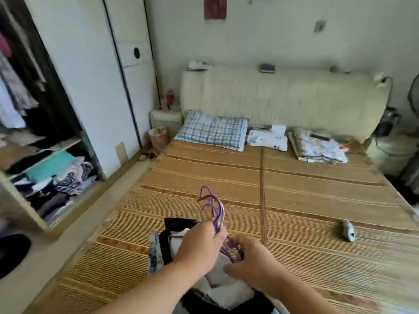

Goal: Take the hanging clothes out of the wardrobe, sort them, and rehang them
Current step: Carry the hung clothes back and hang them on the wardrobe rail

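Several purple hangers (213,207) stick up in a bunch above the bed, their hooks pointing away from me. My left hand (199,245) grips them at the necks. My right hand (251,259) holds the lower part of the same bunch, fingers curled round the purple wires. Clothes (167,243) in black, white and a blue-grey print hang from the hangers and pile up under my hands on the bamboo mat (294,211). The open wardrobe (34,109) at the left still shows hanging clothes (13,91) on its rail.
Folded clothes (63,175) fill the wardrobe's lower shelves. A checked pillow (213,130) and folded bedding (317,143) lie at the head of the bed. A small grey object (348,230) lies on the mat at the right. A bin (157,138) stands by the bedside cabinet.
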`<act>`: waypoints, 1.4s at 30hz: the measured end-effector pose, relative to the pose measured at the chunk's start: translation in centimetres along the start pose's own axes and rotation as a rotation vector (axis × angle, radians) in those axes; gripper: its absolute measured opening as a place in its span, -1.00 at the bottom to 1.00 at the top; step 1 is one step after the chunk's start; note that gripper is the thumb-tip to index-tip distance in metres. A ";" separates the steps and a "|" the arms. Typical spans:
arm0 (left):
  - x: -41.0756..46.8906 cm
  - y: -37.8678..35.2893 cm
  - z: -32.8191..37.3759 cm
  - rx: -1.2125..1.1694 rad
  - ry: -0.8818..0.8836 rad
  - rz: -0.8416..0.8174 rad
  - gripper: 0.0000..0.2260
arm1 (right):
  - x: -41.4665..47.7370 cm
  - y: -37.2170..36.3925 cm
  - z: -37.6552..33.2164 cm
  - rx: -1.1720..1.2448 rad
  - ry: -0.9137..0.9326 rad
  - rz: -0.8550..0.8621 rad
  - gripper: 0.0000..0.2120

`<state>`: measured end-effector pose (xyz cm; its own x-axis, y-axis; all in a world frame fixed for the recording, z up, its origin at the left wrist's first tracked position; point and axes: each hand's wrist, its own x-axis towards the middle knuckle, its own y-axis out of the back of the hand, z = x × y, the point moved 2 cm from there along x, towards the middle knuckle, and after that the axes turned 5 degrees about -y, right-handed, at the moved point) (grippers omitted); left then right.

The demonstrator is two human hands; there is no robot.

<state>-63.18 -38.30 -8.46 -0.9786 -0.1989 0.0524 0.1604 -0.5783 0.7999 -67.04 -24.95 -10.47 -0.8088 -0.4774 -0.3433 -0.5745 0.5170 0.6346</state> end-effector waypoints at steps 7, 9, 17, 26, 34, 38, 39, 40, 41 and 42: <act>-2.3 11.7 7.8 -0.055 -0.134 0.240 -0.81 | -6.6 7.2 -10.5 0.023 0.308 0.133 -0.48; -2.8 13.9 9.5 -0.074 -0.194 0.282 -0.80 | -8.0 8.8 -12.2 -0.004 0.332 0.163 -0.52; -4.5 19.0 13.0 -0.149 -0.317 0.407 -0.88 | -12.5 12.5 -16.3 0.261 0.354 -0.007 -0.70; -6.4 23.6 12.4 -0.444 -0.273 0.500 -0.75 | -12.5 11.0 -19.2 0.161 0.373 0.047 -0.73; -10.5 28.1 7.6 -0.578 -0.152 0.594 -0.79 | -12.6 5.1 -25.7 -0.190 0.619 -0.056 -0.55; -13.9 31.5 3.3 -0.565 -0.117 0.630 -0.80 | -12.6 0.7 -30.1 -0.189 0.611 -0.027 -0.72; -15.1 32.6 1.7 -0.563 -0.119 0.648 -0.81 | -12.7 -1.0 -31.6 -0.185 0.602 -0.040 -0.73; -16.2 33.7 0.4 -0.569 -0.113 0.663 -0.82 | -12.6 -2.5 -32.8 -0.163 0.601 -0.055 -0.71; -17.2 34.7 -0.9 -0.575 -0.101 0.682 -0.83 | -12.6 -3.9 -34.0 -0.128 0.596 -0.064 -0.69; -18.4 36.0 -2.6 -0.580 -0.089 0.704 -0.84 | -12.9 -5.6 -35.9 -0.109 0.615 -0.070 -0.69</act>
<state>-39.02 -57.50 17.77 -0.6326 -0.6085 0.4791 0.7399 -0.6577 0.1417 -48.90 -47.20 15.21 -0.5306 -0.8459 0.0541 -0.5812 0.4095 0.7032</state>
